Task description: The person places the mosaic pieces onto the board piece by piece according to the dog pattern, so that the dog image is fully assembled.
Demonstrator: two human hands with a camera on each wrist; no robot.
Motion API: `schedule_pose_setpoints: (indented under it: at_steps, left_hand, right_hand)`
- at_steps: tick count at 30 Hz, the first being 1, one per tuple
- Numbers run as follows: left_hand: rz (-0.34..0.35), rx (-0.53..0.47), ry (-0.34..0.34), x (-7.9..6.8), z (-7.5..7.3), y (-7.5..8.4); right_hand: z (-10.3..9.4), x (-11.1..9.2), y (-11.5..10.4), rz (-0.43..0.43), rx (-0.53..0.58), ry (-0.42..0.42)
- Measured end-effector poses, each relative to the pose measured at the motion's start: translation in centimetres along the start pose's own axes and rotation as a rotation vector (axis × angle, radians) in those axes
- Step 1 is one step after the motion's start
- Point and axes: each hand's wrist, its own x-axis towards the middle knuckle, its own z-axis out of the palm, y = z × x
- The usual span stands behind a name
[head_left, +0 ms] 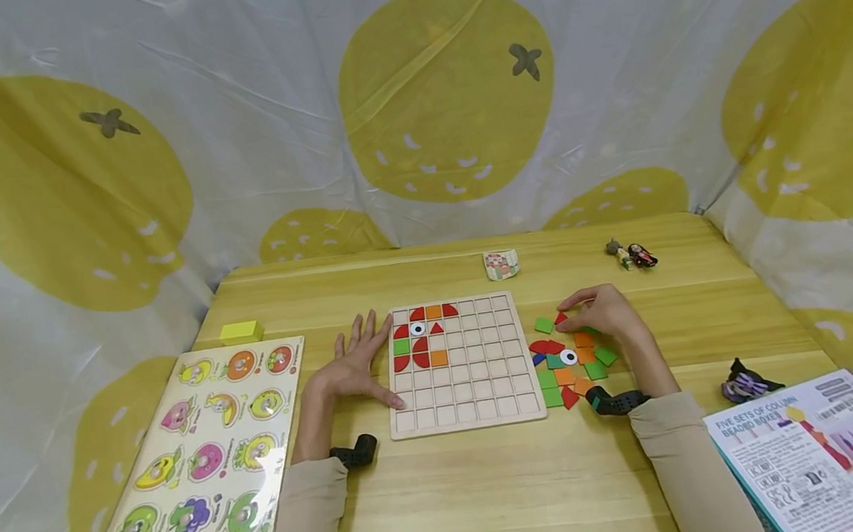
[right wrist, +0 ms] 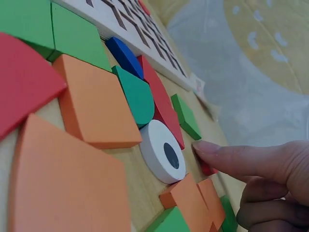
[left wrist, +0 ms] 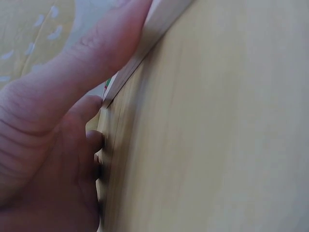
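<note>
A wooden grid board (head_left: 474, 387) lies mid-table, with red, orange and green pieces and a white eye disc (head_left: 417, 328) set in its upper left cells. Spread along the board's left edge is my left hand (head_left: 352, 368), its thumb resting on the lower left corner area. To the right of the board, my right hand (head_left: 605, 314) pinches a small red piece (head_left: 561, 318) between thumb and fingers, low over the table. In the right wrist view the thumb (right wrist: 251, 157) hides most of that piece. A green square (head_left: 544, 325) lies just beside it.
Loose pieces in several colours, with another eye disc (head_left: 568, 357), lie right of the board. A fruit puzzle board (head_left: 278, 445) and yellow block (head_left: 241, 332) are at left. Behind sits a picture card (head_left: 501, 265); small figures (head_left: 621, 255) and a printed box (head_left: 810, 453) are at right.
</note>
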Motion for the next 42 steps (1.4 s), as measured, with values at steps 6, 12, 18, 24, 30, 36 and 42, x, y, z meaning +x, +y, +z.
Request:
schedule_pose_setpoints:
  at_steps: [6,12,18,24,30,36,42]
  left_hand:
    - [-0.006,-0.011,0.000,0.0,-0.1,-0.2]
    - [-0.014,-0.006,0.007,-0.1,-0.2,-0.5]
    - [-0.017,0.009,0.010,-0.2,-0.2,-0.5]
    - [-0.010,0.016,0.008,-0.1,-0.1,-0.1]
    - [-0.011,0.012,0.003,0.0,0.1,-0.1]
    - [-0.016,0.005,0.000,0.1,0.2,-0.2]
    - [-0.017,0.004,-0.005,0.1,0.1,-0.2]
  right_hand:
    - [0.2,0.2,0.0,-0.007,0.055,0.011]
    - [0.8,0.3,-0.6,-0.024,0.055,0.005]
    - [1.7,0.1,-2.5,-0.110,0.038,0.002]
    - [6.9,-0.2,-7.4,-0.175,0.089,-0.112]
    - [12.1,0.1,-10.1,-0.231,0.043,-0.110]
    - [12.8,0.5,-10.1,-0.204,0.022,-0.055]
    - [12.7,0.6,-10.1,-0.174,0.015,-0.052]
